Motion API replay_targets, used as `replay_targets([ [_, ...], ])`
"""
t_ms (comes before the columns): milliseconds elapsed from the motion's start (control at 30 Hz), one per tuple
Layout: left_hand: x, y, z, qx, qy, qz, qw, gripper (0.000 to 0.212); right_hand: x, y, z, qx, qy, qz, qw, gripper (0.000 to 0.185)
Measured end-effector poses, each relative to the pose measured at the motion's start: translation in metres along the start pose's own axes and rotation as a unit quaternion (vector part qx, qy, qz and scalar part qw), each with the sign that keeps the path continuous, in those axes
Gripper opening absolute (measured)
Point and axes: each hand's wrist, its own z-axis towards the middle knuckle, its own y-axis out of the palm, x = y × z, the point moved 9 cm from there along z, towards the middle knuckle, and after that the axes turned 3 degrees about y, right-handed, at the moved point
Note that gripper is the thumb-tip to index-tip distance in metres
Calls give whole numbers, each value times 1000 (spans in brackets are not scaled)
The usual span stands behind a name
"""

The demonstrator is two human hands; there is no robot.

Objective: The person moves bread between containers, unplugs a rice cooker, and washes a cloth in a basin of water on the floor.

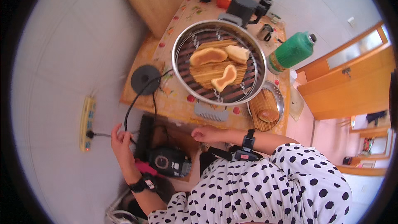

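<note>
My left hand [122,149] is beside the wall, its fingers closed around a black power cord [128,112]. The cord loops up past a round black base [145,80] to the left side of a large round metal pan [177,82]. Inside the pan, a slatted wooden mat [202,76] lies on a rack. On it rest two browned bread pieces [208,56] [225,77] and a paler bread piece [238,53]. In front of the table edge, below the pan's grey handle [211,112], my right hand [206,133] is curled with nothing visible in it.
A yellow power strip [88,124] with a plug is on the left wall. A perforated metal tray [279,99] holds a slatted mat and a bun [268,115]. Behind stand a black kettle [242,7] and a green flask [292,51]. A black appliance [171,161] sits below the tabletop.
</note>
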Motion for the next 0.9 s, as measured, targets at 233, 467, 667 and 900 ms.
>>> replay_targets([
  [233, 18, -31, 23, 62, 154, 430, 887, 32, 56, -47, -48, 49, 110, 89, 989, 19],
  [467, -43, -13, 51, 18, 83, 640, 763, 36, 99, -67, -106, 140, 151, 174, 963, 21],
  [667, -179, -37, 72, -42, 57, 582, 810, 30, 135, -56, -131, 172, 160, 255, 938, 24],
  [900, -245, -7, 84, -80, 202, 509, 833, 24, 128, -75, -173, 212, 130, 181, 952, 25],
])
